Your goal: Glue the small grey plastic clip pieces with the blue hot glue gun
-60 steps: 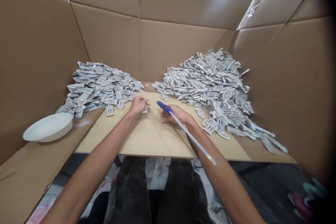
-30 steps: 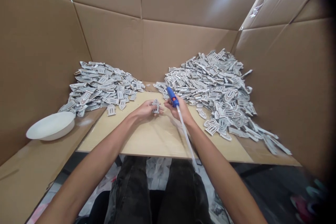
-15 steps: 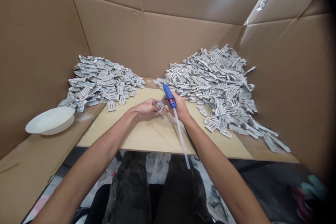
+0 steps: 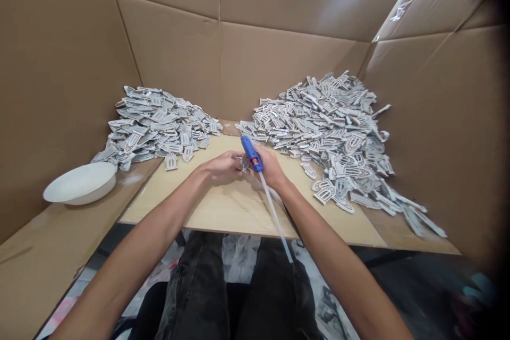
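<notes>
My right hand [image 4: 268, 166] is closed around a blue glue gun [image 4: 251, 153], and a long translucent glue stick [image 4: 275, 218] runs out of its back end toward my lap. Just left of it, my left hand [image 4: 226, 166] pinches a small grey-white window-shaped piece [image 4: 243, 163] between its fingers. The glue gun partly covers this piece, and its nozzle is hard to make out. Both hands are close together over the pale board [image 4: 223, 204].
Heaped pieces of the same kind stand in a left pile [image 4: 159, 122] and a larger right pile [image 4: 319, 122]. A white bowl [image 4: 82, 186] sits at the left. Cardboard walls [image 4: 279, 58] enclose the back and sides.
The glue gun has shifted slightly left and now overlaps the piece in my left hand more. My left hand still holds that piece. The whole view has tilted a little.
</notes>
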A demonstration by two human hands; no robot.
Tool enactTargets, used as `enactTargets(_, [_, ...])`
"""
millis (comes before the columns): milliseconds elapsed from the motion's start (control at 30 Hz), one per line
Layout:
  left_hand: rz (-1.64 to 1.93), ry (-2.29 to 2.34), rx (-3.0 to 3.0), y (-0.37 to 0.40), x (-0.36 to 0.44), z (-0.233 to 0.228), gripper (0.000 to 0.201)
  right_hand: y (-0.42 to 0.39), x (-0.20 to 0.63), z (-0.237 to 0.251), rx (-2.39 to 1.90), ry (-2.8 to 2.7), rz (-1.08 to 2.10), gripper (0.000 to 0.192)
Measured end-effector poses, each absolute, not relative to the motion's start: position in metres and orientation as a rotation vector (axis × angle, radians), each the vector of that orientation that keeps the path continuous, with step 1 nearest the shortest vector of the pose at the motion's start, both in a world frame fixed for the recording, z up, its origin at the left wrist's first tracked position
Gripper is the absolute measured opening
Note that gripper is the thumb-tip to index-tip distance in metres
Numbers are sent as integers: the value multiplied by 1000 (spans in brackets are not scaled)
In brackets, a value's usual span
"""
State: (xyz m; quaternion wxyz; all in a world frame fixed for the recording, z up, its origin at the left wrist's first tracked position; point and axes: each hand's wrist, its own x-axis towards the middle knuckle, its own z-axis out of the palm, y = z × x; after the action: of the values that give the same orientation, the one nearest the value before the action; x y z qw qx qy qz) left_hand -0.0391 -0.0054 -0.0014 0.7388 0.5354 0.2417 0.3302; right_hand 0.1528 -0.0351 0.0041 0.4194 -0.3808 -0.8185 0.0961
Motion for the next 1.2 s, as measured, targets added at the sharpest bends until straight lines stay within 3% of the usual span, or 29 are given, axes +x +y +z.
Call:
enactTargets(300, [832, 652, 1259, 1, -37, -6, 14, -31, 155, 7, -942, -1924, 137, 22])
enactTargets(533, [1107, 885, 1246, 7, -39, 0, 9, -32, 165, 11, -1240, -1742, 513, 47])
enactTargets(600, [1147, 895, 1224, 6, -39, 4, 1, -34, 163, 12, -1261, -1769, 541, 46])
enactTargets(867, [1203, 902, 1141, 2, -37, 10, 9, -38, 157, 15, -1284, -1752, 609, 41])
enactTargets(1200, [1197, 813, 1032, 7, -38, 9, 3, -38, 157, 13, -1253, -1755, 590, 45])
